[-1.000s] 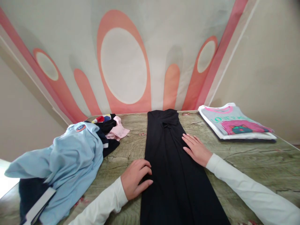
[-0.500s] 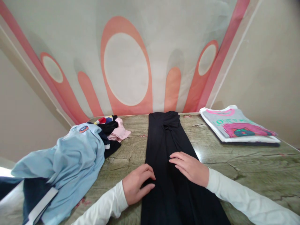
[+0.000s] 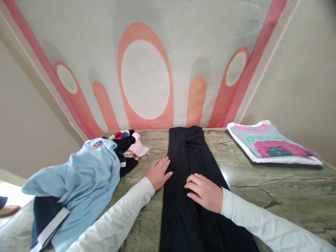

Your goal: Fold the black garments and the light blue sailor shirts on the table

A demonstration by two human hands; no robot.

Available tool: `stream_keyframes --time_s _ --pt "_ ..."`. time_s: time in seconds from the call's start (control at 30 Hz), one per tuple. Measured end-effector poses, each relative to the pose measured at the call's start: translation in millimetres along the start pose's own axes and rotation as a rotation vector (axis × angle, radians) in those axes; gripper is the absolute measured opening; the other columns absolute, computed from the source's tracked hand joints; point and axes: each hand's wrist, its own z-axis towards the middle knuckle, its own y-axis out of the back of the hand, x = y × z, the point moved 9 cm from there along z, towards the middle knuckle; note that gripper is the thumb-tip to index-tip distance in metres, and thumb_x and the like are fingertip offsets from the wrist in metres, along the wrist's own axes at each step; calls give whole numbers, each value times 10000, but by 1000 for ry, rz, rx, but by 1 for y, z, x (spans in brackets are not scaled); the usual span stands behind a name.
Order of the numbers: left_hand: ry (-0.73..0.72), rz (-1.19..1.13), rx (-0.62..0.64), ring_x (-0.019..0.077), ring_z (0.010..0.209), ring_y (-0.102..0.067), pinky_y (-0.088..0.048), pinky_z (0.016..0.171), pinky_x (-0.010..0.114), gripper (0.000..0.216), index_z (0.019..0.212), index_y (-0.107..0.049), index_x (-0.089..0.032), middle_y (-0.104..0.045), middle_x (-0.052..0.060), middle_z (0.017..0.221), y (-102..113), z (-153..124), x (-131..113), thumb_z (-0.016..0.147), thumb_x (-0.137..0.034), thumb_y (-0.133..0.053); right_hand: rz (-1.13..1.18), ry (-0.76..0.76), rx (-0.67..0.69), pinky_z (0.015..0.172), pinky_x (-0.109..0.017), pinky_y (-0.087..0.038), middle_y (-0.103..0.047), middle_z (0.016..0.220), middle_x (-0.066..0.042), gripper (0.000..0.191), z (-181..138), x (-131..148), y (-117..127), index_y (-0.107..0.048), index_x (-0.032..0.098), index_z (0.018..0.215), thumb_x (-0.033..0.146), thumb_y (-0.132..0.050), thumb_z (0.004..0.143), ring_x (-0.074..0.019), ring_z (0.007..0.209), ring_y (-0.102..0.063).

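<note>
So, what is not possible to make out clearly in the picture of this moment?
All in the head view:
Black garment: near end, cut off by the bottom edge.
Right hand: palm, hidden by the back of the hand.
Folded pieces: mostly covered by the grey shirt.
Dark garment: partly hidden under the light blue shirt.
Green lettering: last letters too blurred to read.

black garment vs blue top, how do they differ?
Colour: the black garment looks plain black; the blue top is pale with a round badge.
Pose: the black garment is laid out long and mostly flat; the blue top is rumpled.
Hands: the left hand is at the black garment's edge and the right hand over it; neither is at the blue top.
Shared: both are on the table.
</note>
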Motion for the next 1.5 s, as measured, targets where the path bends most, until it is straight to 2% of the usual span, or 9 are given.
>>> stream_keyframes --time_s 0.3,0.53,0.7,0.9,1.03,1.17,1.27,1.4,1.5 --pt "-53 7 -11 211 1273 -258 -225 1020 430 467 1296 -343 -179 -306 92 1385 -9 33 -12 882 -394 -325 66 -12 -44 858 -387 -385 -551 1072 -85 287 1 2 2 -560 188 1076 316 -476 832 -220 1028 -443" --pt "211 62 4 257 1267 -261 -223 999 489 518 1299 -344 -169 -311 106 1380 -22 64 48 866 -452 -315 84 -33 -19 900 -398 -361 -530 1124 -89 321 -2 1 -3 -533 188 1128 285 -476 827 -223 1060 -434" --pt "41 76 -23 233 1281 -228 -197 1017 468 502 1316 -314 -214 -269 64 1405 -22 62 19 876 -454 -290 82 -34 -21 901 -395 -357 -532 1117 -92 313 -1 0 -3 -539 183 1116 281 -477 826 -222 1056 -438" --pt "208 157 31 248 1280 -229 -180 1019 474 563 1307 -340 -183 -283 88 1396 -22 60 33 860 -516 -259 84 -24 -26 890 -397 -364 -539 1113 -87 309 -2 0 -6 -543 188 1111 303 -473 832 -221 1045 -449" --pt "39 130 46 222 1291 -202 -177 1026 466 508 1315 -317 -209 -256 54 1411 -20 58 -2 878 -461 -256 102 7 -55 888 -375 -381 -559 1088 -75 302 0 -5 -4 -545 195 1102 322 -458 843 -199 1020 -477" --pt "-64 62 144 221 1267 -268 -264 994 444 503 1320 -301 -224 -266 50 1407 -17 52 -37 868 -446 -308 90 -91 -186 899 -358 -398 -557 1092 -79 284 0 -53 15 -543 191 1096 238 -377 870 -177 1029 -491" --pt "-19 58 200 239 1158 -426 -338 942 427 425 1184 -482 -193 -445 87 1292 -7 58 -41 848 -429 -368 55 -212 -284 914 -366 -406 -557 1089 -85 297 -8 -109 29 -557 183 1070 197 -345 862 -178 1026 -505" --pt "-2 -6 214 194 915 -574 -449 792 317 271 937 -616 -228 -622 36 979 1 87 -46 841 -373 -408 -26 -307 -317 938 -394 -397 -560 1117 -91 318 -17 -169 31 -576 172 1056 183 -348 835 -200 1053 -502" --pt "-47 -4 144 178 926 -557 -448 774 275 214 970 -607 -244 -593 25 1003 -1 121 -54 829 -285 -451 -61 -322 -308 952 -409 -384 -544 1165 -94 341 -16 -192 25 -569 170 1086 189 -342 832 -209 1088 -483"
